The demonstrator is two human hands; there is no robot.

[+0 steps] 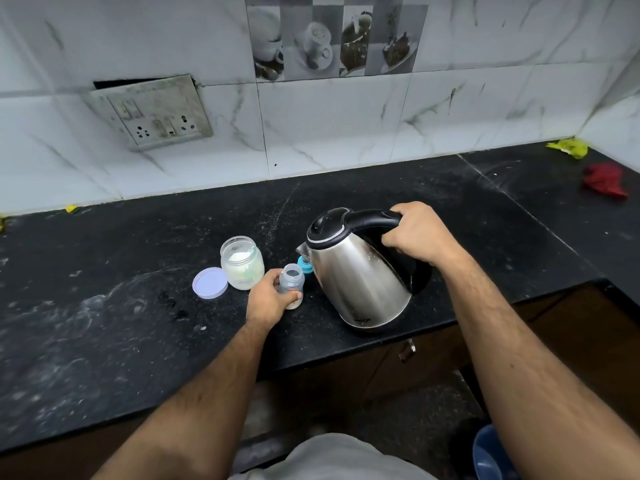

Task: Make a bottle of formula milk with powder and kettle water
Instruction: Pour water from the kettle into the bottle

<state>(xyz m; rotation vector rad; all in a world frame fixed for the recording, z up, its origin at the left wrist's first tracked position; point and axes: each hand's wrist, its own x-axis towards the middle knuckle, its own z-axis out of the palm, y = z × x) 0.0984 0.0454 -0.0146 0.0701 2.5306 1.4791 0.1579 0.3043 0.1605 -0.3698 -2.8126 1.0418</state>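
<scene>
A steel kettle (356, 278) with a black lid and handle leans left on the black counter (138, 323). My right hand (420, 233) grips its handle. The spout hangs just above and right of a small clear baby bottle (292, 279), which stands open with white powder at its bottom. My left hand (268, 299) holds the bottle from the left. An open jar of white powder (241, 262) stands left of the bottle, its pale lid (210, 283) lying beside it. A blue teat ring (304, 265) lies behind the bottle, partly hidden by the kettle.
A tiled wall with a socket panel (156, 114) rises behind the counter. A red cloth (604, 180) and a yellow scrap (569, 147) lie at the far right. The counter's front edge runs below the kettle, with a cupboard handle (407, 351) under it.
</scene>
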